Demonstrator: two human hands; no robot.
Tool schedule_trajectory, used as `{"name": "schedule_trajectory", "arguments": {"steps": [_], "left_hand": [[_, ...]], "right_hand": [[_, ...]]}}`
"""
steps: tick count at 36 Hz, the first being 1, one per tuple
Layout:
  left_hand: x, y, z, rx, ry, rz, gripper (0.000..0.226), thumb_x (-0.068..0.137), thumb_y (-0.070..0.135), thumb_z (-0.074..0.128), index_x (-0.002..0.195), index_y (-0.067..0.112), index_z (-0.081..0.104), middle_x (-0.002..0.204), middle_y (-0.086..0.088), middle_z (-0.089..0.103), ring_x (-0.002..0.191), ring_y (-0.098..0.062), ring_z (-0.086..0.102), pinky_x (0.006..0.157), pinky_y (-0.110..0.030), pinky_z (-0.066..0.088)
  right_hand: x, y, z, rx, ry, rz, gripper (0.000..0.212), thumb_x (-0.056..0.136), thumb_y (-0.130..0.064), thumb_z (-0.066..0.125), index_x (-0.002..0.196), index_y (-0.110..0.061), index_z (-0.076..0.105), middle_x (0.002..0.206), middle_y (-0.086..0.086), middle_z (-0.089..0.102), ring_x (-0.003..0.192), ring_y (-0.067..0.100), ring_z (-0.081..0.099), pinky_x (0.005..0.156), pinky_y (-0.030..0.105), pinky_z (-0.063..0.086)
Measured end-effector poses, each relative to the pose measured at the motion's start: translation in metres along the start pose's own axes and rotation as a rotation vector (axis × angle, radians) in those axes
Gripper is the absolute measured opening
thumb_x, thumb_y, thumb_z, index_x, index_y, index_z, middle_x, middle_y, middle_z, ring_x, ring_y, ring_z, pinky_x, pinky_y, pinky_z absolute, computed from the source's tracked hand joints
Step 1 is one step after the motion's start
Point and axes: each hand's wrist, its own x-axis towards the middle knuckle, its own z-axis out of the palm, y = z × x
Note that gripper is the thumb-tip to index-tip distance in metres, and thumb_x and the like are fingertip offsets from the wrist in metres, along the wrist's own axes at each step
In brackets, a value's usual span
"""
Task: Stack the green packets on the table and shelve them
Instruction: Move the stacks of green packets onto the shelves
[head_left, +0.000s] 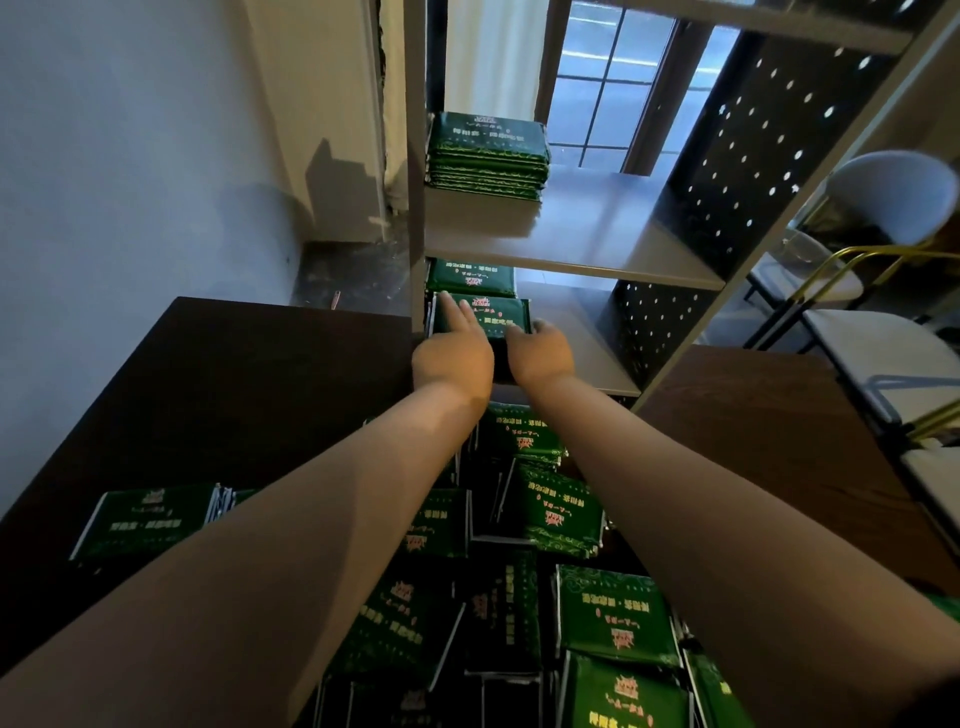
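Left hand (452, 356) lies flat, fingers straight, atop the stack of green packets (485, 318) on the lower shelf (592, 358) at centre frame; my right hand (540, 353) curls round its right edge. If I push unevenly, the stack may skew and spill forward.

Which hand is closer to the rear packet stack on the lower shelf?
Left. The left hand lies on top of the front stack, fingers reaching almost to the rear stack. The right hand curls on the front stack's right edge, farther from it.
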Motion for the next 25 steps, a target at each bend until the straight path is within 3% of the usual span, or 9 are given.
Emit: {"name": "schedule_trajectory", "arguments": {"steps": [2, 4, 7, 10, 14, 17, 21, 23, 25], "left_hand": [[-0.006, -0.007, -0.006, -0.054, -0.002, 0.05, 0.084, 0.092, -0.008, 0.052, 0.156, 0.001, -0.001, 0.163, -0.025, -0.005, 0.093, -0.027, 0.062, 0.063, -0.034, 0.049], [-0.017, -0.017, -0.013, -0.139, -0.002, 0.079, 0.077, 0.092, 0.002, 0.058, 0.155, 0.005, 0.013, 0.16, -0.023, 0.01, 0.112, -0.034, 0.058, 0.077, -0.041, 0.05], [-0.038, -0.037, -0.018, -0.232, 0.06, 0.127, 0.051, 0.095, 0.011, 0.056, 0.14, 0.008, 0.033, 0.14, -0.018, 0.037, 0.105, -0.035, 0.059, 0.072, -0.042, 0.044], [-0.053, -0.055, -0.013, -0.294, -0.013, 0.108, 0.034, 0.099, 0.019, 0.048, 0.131, 0.011, 0.042, 0.124, -0.013, 0.049, 0.101, -0.032, 0.059, 0.073, -0.04, 0.044], [-0.064, -0.084, 0.005, -0.502, -0.256, -0.091, 0.034, 0.098, 0.025, 0.053, 0.129, 0.013, 0.048, 0.118, -0.01, 0.053, 0.1, -0.026, 0.058, 0.083, -0.04, 0.052], [-0.07, -0.1, 0.021, -0.611, -0.41, -0.226, 0.039, 0.096, 0.026, 0.056, 0.13, 0.009, 0.048, 0.12, -0.012, 0.055, 0.103, -0.027, 0.059, 0.088, -0.042, 0.055], [-0.072, -0.112, 0.039, -0.755, -0.517, -0.327, 0.042, 0.094, 0.024, 0.059, 0.13, 0.005, 0.047, 0.122, -0.015, 0.057, 0.107, -0.029, 0.06, 0.093, -0.041, 0.053], [-0.067, -0.114, 0.048, -0.834, -0.539, -0.378, 0.042, 0.095, 0.023, 0.059, 0.13, 0.003, 0.047, 0.123, -0.015, 0.057, 0.106, -0.028, 0.059, 0.088, -0.037, 0.052], [-0.062, -0.114, 0.055, -0.907, -0.564, -0.445, 0.041, 0.096, 0.022, 0.06, 0.129, 0.001, 0.046, 0.122, -0.016, 0.056, 0.098, -0.024, 0.057, 0.077, -0.033, 0.049]], "right_hand": [[-0.008, -0.003, -0.003, -0.011, 0.046, 0.055, 0.042, 0.099, -0.025, 0.05, 0.138, -0.007, 0.049, 0.126, 0.01, 0.058, 0.111, 0.028, 0.059, 0.094, 0.035, 0.049], [-0.02, -0.004, -0.004, -0.008, 0.11, 0.083, 0.036, 0.091, -0.03, 0.055, 0.122, -0.012, 0.058, 0.118, 0.011, 0.063, 0.105, 0.03, 0.063, 0.093, 0.045, 0.054], [-0.043, -0.002, 0.0, -0.026, 0.105, 0.107, 0.016, 0.085, -0.028, 0.059, 0.095, -0.016, 0.06, 0.096, 0.008, 0.066, 0.088, 0.028, 0.066, 0.082, 0.048, 0.058], [-0.066, 0.006, 0.011, -0.11, 0.022, 0.173, 0.023, 0.084, -0.029, 0.06, 0.102, -0.015, 0.062, 0.099, 0.009, 0.067, 0.09, 0.029, 0.066, 0.082, 0.044, 0.058], [-0.084, 0.011, 0.036, -0.25, -0.169, 0.301, 0.042, 0.084, -0.032, 0.064, 0.118, -0.009, 0.057, 0.11, 0.012, 0.063, 0.096, 0.032, 0.065, 0.08, 0.039, 0.058], [-0.09, 0.014, 0.047, -0.267, -0.243, 0.365, 0.039, 0.088, -0.027, 0.064, 0.118, -0.003, 0.056, 0.111, 0.015, 0.065, 0.092, 0.029, 0.065, 0.061, 0.029, 0.047], [-0.091, 0.021, 0.056, -0.193, -0.269, 0.405, 0.032, 0.089, -0.023, 0.064, 0.112, -0.004, 0.053, 0.1, 0.012, 0.061, 0.081, 0.025, 0.06, 0.055, 0.029, 0.041], [-0.085, 0.024, 0.059, -0.2, -0.273, 0.39, 0.022, 0.089, -0.02, 0.064, 0.102, -0.007, 0.052, 0.089, 0.01, 0.055, 0.071, 0.022, 0.053, 0.052, 0.031, 0.04], [-0.081, 0.029, 0.058, -0.29, -0.308, 0.317, 0.012, 0.092, -0.015, 0.061, 0.101, -0.009, 0.055, 0.097, 0.011, 0.058, 0.081, 0.025, 0.058, 0.065, 0.034, 0.046]]}}
